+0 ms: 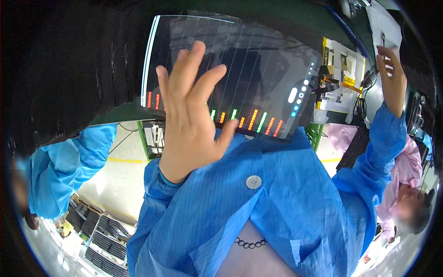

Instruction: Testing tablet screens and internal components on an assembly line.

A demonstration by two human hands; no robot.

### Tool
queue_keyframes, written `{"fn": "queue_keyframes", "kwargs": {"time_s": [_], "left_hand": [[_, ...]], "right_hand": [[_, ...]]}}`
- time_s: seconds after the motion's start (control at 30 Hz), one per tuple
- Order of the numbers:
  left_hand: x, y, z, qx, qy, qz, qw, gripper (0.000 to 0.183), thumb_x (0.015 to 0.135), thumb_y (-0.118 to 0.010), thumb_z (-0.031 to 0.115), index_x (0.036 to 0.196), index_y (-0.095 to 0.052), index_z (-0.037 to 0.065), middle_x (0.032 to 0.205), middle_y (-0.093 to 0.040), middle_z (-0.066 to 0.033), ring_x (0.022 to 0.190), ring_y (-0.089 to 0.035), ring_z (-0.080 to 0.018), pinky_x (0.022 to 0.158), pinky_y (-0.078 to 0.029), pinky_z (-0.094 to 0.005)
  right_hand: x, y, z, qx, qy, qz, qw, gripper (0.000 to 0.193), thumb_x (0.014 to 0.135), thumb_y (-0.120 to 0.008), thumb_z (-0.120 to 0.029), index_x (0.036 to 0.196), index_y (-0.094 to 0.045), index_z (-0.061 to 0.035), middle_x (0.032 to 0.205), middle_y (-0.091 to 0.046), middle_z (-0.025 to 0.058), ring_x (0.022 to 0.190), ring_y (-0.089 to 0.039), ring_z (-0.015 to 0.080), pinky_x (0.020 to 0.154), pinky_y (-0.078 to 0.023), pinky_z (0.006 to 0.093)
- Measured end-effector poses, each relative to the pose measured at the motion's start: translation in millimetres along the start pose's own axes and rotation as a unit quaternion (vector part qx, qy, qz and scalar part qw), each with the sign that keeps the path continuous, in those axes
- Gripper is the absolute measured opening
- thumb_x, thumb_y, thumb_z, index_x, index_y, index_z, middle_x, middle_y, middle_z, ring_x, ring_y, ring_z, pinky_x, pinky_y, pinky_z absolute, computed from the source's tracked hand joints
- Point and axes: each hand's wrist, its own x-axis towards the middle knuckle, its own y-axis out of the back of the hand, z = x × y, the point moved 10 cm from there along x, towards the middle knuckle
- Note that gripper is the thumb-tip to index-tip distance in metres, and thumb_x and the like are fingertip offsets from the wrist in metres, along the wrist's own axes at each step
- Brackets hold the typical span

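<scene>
A dark, lit touchscreen panel (258,60) lies in front of me, showing a ruled list with red and green lettering and a strip of round icons at its right side. Over its left half is my left hand (189,111), fingers spread and nothing held; I cannot tell whether the fingertips touch the glass. A black flat cable (325,87) runs from the panel's right edge to an open circuit board assembly (341,76) with yellow edging. Farther right, my right hand (393,83) is raised beside the white work surface, its fingers loosely bent and apart, with nothing visible in them.
Black cables (362,104) lie between the board and my right hand. Black material (69,69) fills the left side. A person in a blue smock (74,161) is at the left, another in pink (408,171) at the right. Racks of dark panels (106,240) stand at lower left.
</scene>
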Motion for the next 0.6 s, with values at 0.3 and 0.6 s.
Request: {"fn": "queue_keyframes", "kwargs": {"time_s": [0.3, 0.6], "left_hand": [[-5.3, 24.4, -7.2, -0.016, -0.016, 0.02, 1.0, 0.068, 0.074, -0.063, 0.03, 0.129, -0.033, 0.003, 0.141, -0.027, -0.0276, 0.134, -0.018, -0.0415, 0.108, 0.003, -0.0519], [18.6, 36.5, 5.1, -0.034, -0.126, 0.07, 0.989, 0.062, 0.074, -0.057, 0.025, 0.125, -0.032, -0.001, 0.135, -0.034, -0.0269, 0.131, -0.028, -0.0358, 0.111, -0.01, -0.0478]], "right_hand": [[-143.6, -0.2, -38.8, 0.222, -0.243, -0.256, 0.909, 0.018, 0.087, -0.054, -0.013, 0.087, -0.064, 0.0031, 0.074, -0.064, 0.0097, 0.069, -0.059, 0.0122, 0.06, -0.045, 0.0274], [-237.2, -152.7, -51.5, 0.909, -0.342, -0.003, 0.238, 0.047, 0.09, -0.049, -0.02, 0.125, -0.037, 0.0093, 0.129, -0.044, 0.0222, 0.119, -0.044, 0.0319, 0.103, -0.033, 0.0394]]}}
